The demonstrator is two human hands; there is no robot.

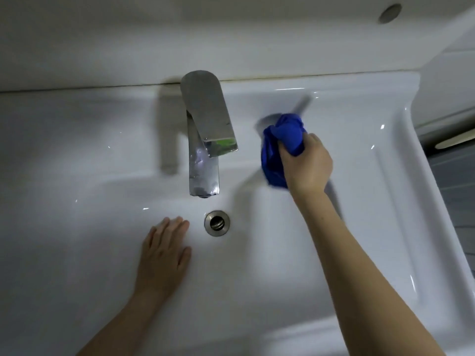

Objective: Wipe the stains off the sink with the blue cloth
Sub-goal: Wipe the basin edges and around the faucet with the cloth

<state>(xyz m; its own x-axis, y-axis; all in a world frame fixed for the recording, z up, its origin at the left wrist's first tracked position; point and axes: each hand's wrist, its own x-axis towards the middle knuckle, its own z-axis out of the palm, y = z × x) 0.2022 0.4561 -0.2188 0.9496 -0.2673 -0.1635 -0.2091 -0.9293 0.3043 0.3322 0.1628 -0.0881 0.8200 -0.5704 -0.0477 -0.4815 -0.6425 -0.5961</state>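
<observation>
A white ceramic sink point(321, 98) fills the view. My right hand point(305, 163) is closed on a bunched blue cloth point(279, 145) and presses it against the sink's back ledge, just right of the chrome faucet point(205, 134). A dark streak point(303, 102) runs on the ledge beyond the cloth. My left hand point(164, 250) lies flat in the basin with fingers apart, just left of the metal drain point(217, 223), holding nothing.
The sink's raised right rim point(421, 201) drops to a grey tiled floor point(455, 191). A white wall panel with a round metal fitting point(390, 12) stands behind the sink. The faucet spout overhangs the basin between my hands.
</observation>
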